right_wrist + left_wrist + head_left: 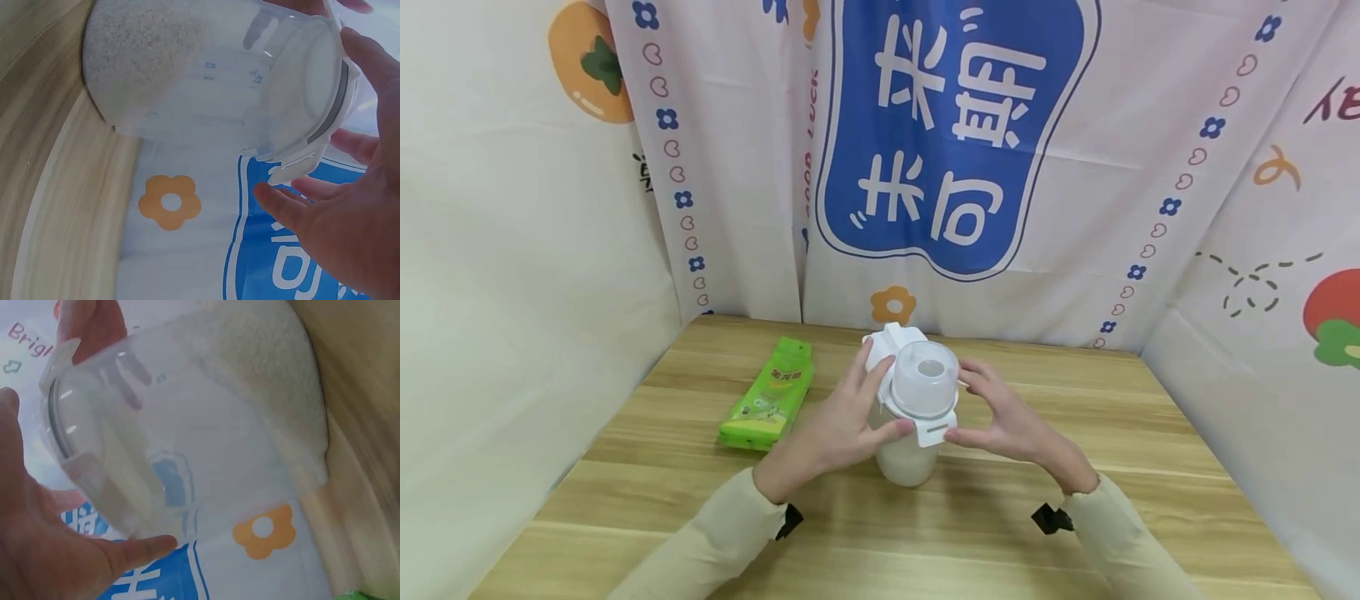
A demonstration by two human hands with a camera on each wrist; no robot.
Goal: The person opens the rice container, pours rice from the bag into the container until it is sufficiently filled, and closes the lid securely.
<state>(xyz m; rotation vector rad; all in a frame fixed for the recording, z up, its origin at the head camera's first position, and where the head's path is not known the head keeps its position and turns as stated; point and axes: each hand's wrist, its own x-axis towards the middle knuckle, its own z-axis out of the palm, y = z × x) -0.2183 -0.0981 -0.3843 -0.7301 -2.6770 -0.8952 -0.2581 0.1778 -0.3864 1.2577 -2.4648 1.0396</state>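
Observation:
A clear plastic rice container [906, 462], partly filled with white rice [140, 62], stands upright on the table under a white lid with side flaps and a clear cap [925, 379]. My left hand [842, 417] grips the lid from the left, thumb by the front flap [936, 431], fingers at the left and rear flaps. From the right, my right hand [1006, 417] holds it, thumb at the front flap and fingers bent toward the far right side. In the right wrist view, the fingertips [275, 200] lie by another flap [300, 167]. The rear fingertips are partly hidden in the head view.
A green packet [771, 400] with a yellow print lies on the wooden table [1075, 533], left of the container. Printed cloth [737, 167] hangs behind the table, with more cloth at both sides. Black straps [1051, 518] show at the sleeves.

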